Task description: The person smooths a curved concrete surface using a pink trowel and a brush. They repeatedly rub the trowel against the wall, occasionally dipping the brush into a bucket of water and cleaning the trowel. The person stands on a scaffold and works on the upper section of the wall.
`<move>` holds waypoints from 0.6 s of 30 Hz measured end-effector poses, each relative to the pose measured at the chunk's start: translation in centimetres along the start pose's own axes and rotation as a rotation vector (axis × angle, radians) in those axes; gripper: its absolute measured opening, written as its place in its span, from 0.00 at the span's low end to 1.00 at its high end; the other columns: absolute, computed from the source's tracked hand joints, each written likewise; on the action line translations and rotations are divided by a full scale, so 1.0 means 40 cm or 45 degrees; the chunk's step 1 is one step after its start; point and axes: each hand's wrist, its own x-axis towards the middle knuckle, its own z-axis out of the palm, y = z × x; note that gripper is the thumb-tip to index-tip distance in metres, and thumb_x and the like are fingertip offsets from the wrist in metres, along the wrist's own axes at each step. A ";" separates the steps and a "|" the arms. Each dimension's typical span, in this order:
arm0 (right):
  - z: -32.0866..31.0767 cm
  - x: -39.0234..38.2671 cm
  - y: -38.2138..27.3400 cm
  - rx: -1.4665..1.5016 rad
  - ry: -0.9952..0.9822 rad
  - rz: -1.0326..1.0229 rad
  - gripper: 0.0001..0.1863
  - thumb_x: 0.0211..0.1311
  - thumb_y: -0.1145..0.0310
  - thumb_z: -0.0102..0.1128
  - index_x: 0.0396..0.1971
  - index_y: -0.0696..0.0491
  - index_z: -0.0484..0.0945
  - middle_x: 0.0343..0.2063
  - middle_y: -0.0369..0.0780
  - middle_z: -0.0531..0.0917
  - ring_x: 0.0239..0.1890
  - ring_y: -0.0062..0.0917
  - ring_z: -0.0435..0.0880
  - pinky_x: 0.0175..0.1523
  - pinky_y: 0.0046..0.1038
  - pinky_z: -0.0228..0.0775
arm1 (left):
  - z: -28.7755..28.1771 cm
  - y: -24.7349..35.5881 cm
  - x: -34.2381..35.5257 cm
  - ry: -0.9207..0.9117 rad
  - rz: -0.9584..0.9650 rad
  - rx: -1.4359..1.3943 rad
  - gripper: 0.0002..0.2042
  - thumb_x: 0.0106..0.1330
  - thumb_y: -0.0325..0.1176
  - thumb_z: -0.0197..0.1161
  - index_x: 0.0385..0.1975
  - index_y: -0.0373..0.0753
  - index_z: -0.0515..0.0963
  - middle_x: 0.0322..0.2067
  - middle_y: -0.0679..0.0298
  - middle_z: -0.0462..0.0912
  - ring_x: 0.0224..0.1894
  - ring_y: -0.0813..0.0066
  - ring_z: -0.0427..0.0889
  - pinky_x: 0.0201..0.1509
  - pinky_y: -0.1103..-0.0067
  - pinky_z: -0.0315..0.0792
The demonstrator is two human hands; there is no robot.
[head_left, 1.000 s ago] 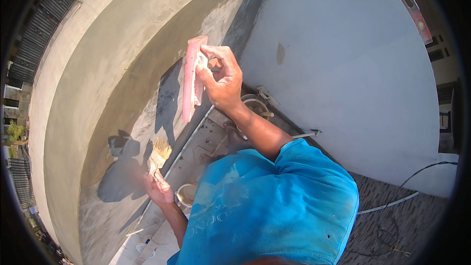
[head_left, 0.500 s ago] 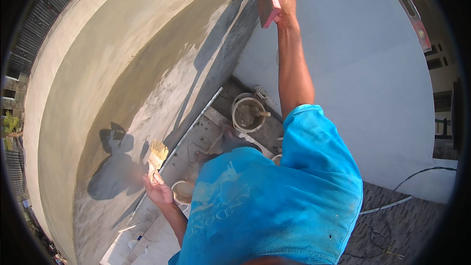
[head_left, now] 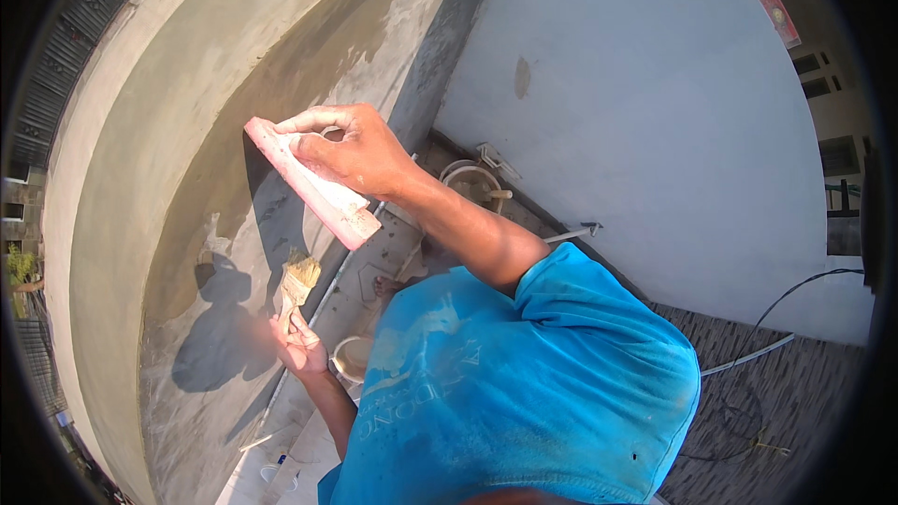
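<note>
My right hand grips a pinkish plastering float by its back, holding it out over the left side near the grey plastered wall. The wall is partly damp and dark, with paler patches, and the float casts a shadow on it. Whether the float's face touches the wall is hard to tell. Lower down, my left hand holds a flat paintbrush by its handle, with pale yellowish bristles pointing up. The brush is close to the wall.
A bucket with a tool handle sticking out stands in the corner, partly behind my right arm. A smaller bucket is beside my left forearm. A pale wall rises at right, with a red spirit level at its far edge. Cable hangs at right.
My right hand has swung the float from the far corner down and left, nearer to me. My left hand with the brush has hardly moved.
</note>
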 end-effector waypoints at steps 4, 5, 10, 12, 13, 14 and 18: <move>-0.120 -0.018 0.037 0.412 0.003 -0.068 0.15 0.69 0.70 0.56 0.51 0.58 0.82 0.40 0.38 0.86 0.41 0.17 0.82 0.46 0.23 0.75 | 0.044 0.012 -0.020 0.100 0.059 0.128 0.13 0.71 0.31 0.64 0.49 0.31 0.74 0.51 0.54 0.80 0.56 0.66 0.79 0.61 0.78 0.78; -0.171 -0.007 0.033 0.619 0.104 -0.084 0.15 0.71 0.68 0.56 0.53 0.57 0.79 0.41 0.39 0.85 0.42 0.16 0.82 0.42 0.23 0.76 | 0.030 0.014 -0.020 0.070 0.089 0.106 0.13 0.71 0.31 0.63 0.49 0.31 0.74 0.51 0.54 0.80 0.56 0.66 0.79 0.61 0.78 0.78; -0.318 0.146 0.003 0.180 0.717 -0.707 0.20 0.64 0.71 0.66 0.54 0.60 0.76 0.43 0.40 0.82 0.37 0.21 0.84 0.32 0.21 0.80 | -0.024 0.000 -0.009 -0.056 0.127 0.081 0.12 0.72 0.32 0.62 0.48 0.31 0.75 0.51 0.54 0.80 0.56 0.65 0.79 0.63 0.77 0.77; -0.337 0.215 -0.013 0.037 0.820 -0.812 0.19 0.62 0.72 0.68 0.52 0.59 0.78 0.41 0.39 0.81 0.36 0.20 0.84 0.31 0.20 0.79 | -0.029 -0.007 -0.019 -0.075 0.100 0.012 0.14 0.73 0.31 0.61 0.51 0.29 0.72 0.55 0.50 0.76 0.62 0.62 0.74 0.65 0.76 0.76; -0.350 0.260 -0.013 -0.017 0.857 -0.867 0.18 0.61 0.72 0.69 0.51 0.59 0.79 0.40 0.39 0.81 0.35 0.20 0.84 0.32 0.21 0.79 | -0.026 -0.007 -0.021 -0.084 0.088 -0.020 0.15 0.74 0.31 0.60 0.53 0.28 0.71 0.57 0.49 0.75 0.65 0.61 0.71 0.66 0.75 0.76; -0.361 0.291 -0.013 -0.073 0.894 -0.923 0.18 0.59 0.73 0.70 0.49 0.58 0.81 0.40 0.38 0.81 0.33 0.19 0.83 0.33 0.21 0.78 | -0.023 -0.007 -0.024 -0.097 0.101 -0.010 0.15 0.74 0.31 0.60 0.53 0.28 0.71 0.57 0.49 0.75 0.65 0.61 0.71 0.66 0.75 0.76; -0.354 0.345 -0.019 -0.356 0.983 -0.772 0.15 0.68 0.66 0.63 0.51 0.56 0.82 0.39 0.40 0.86 0.40 0.23 0.82 0.46 0.26 0.75 | -0.026 -0.021 -0.037 -0.110 0.103 0.041 0.13 0.74 0.34 0.60 0.50 0.30 0.74 0.54 0.51 0.78 0.61 0.62 0.75 0.65 0.76 0.76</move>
